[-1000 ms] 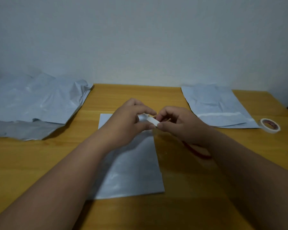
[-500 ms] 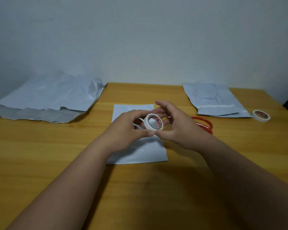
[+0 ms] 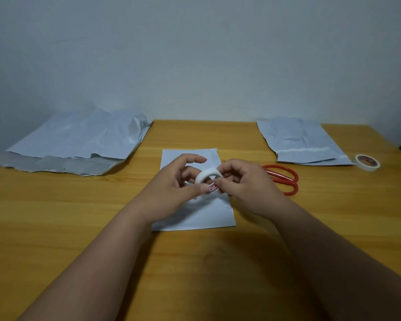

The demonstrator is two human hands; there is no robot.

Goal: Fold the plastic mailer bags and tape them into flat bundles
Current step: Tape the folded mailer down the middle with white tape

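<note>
Both hands (image 3: 171,186) (image 3: 245,186) hold tape roll (image 3: 207,179), label unreadable.

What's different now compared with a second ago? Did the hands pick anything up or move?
A second ago both hands pinched a small white strip; now the left hand and right hand hold a tape roll over the folded mailer, the right fingers picking at its edge. The head camera drew back, showing the red scissors. The mailer piles and spare tape roll stayed put.
</note>
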